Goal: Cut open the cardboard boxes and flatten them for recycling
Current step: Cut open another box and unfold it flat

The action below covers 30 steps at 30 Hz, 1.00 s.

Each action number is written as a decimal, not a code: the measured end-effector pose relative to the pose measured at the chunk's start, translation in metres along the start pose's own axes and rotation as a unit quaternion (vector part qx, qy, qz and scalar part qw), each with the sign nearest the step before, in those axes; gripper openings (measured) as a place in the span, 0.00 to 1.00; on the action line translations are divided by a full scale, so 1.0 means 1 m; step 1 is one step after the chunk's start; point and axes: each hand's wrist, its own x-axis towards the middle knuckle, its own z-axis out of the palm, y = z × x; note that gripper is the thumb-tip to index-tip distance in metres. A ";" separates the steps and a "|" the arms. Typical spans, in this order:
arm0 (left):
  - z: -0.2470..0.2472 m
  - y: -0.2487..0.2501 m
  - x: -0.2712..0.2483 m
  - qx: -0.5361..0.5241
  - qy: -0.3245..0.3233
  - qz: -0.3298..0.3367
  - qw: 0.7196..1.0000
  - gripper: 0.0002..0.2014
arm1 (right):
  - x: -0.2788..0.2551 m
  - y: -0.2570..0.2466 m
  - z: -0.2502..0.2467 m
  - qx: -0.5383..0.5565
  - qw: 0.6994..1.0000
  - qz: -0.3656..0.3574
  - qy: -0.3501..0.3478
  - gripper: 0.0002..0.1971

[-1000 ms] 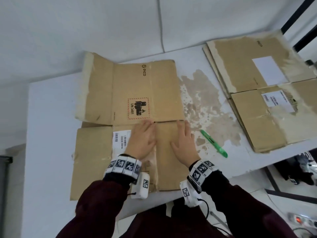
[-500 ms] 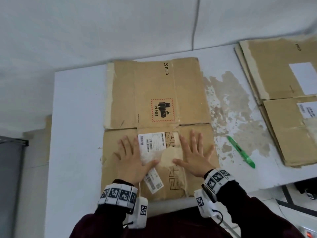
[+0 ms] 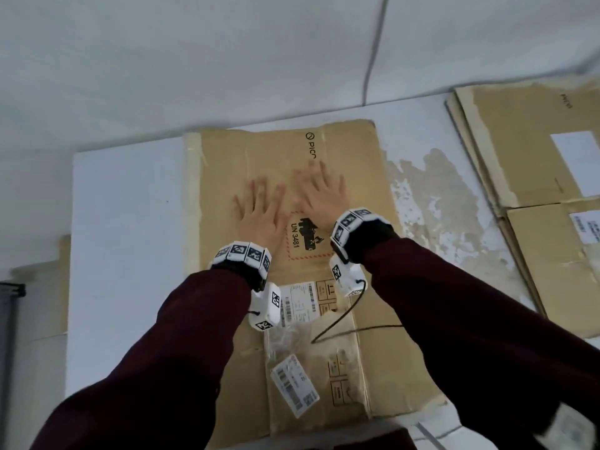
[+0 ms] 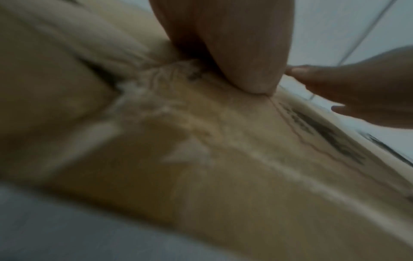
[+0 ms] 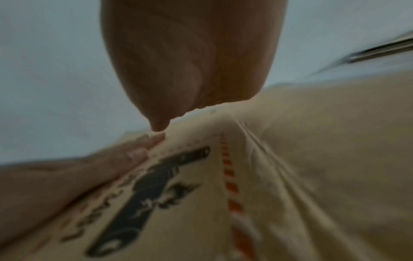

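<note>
A flattened brown cardboard box (image 3: pixel 350 164) lies on the white table (image 3: pixel 126 222), with a "UN 3481" hazard print (image 3: pixel 303 237) and shipping labels (image 3: pixel 297 305). My left hand (image 3: pixel 259 211) presses flat on the far panel with fingers spread. My right hand (image 3: pixel 319 190) presses beside it, just above the hazard print. In the left wrist view the palm (image 4: pixel 234 53) sits on the cardboard (image 4: pixel 201 176), with the right hand (image 4: pixel 357 91) beside it. The right wrist view shows the palm (image 5: pixel 190 61) down by the print (image 5: pixel 152 194).
A stack of other flattened boxes (image 3: pixel 535 164) lies at the table's right. Worn brown patches (image 3: pixel 438 206) mark the tabletop between them. A wall with a thin cable (image 3: pixel 373 50) runs behind the table. A wrist cable (image 3: pixel 344 326) trails over the near panel.
Both hands have slid from the near panel with the shipping label up onto the far panel by the hazard print. The camera has shifted and the green cutter is out of view.
</note>
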 end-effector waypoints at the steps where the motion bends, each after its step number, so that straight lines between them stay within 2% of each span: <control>1: 0.003 0.000 0.001 0.003 0.005 0.000 1.000 0.29 | 0.008 0.002 0.008 -0.016 1.000 -0.003 -0.021 0.31; 5: 0.002 0.001 0.001 0.016 0.005 -0.010 1.000 0.29 | 0.017 0.005 0.025 -0.045 0.999 -0.003 -0.027 0.33; 8: 0.002 0.000 0.002 0.018 -0.008 -0.006 1.000 0.29 | 0.001 0.015 0.023 0.010 0.998 0.051 -0.029 0.36; 13: 0.000 -0.002 0.004 0.016 -0.040 -0.002 0.999 0.29 | -0.070 0.040 0.034 0.098 0.978 0.182 -0.029 0.39; 16: -0.011 0.000 0.004 -0.002 -0.072 -0.002 0.997 0.31 | -0.123 0.030 0.059 0.098 0.971 0.214 -0.045 0.40; 19: -0.026 0.002 -0.009 -0.045 -0.129 -0.019 0.990 0.35 | -0.148 0.019 0.078 0.090 0.968 0.233 -0.034 0.39; 21: -0.035 0.001 -0.035 -0.093 -0.153 -0.057 0.982 0.41 | -0.149 0.020 0.078 0.092 0.968 0.232 -0.033 0.39; 24: -0.035 -0.009 -0.102 -0.130 -0.167 -0.095 0.973 0.49 | -0.146 0.020 0.076 0.111 0.968 0.222 -0.043 0.38; 28: -0.010 -0.022 -0.195 -0.089 -0.228 -0.100 0.965 0.65 | -0.148 0.023 0.066 0.131 0.967 0.210 -0.064 0.40; 30: 0.005 -0.027 -0.213 -0.063 -0.223 -0.102 0.967 0.66 | -0.156 0.031 0.059 0.151 0.971 0.172 -0.073 0.45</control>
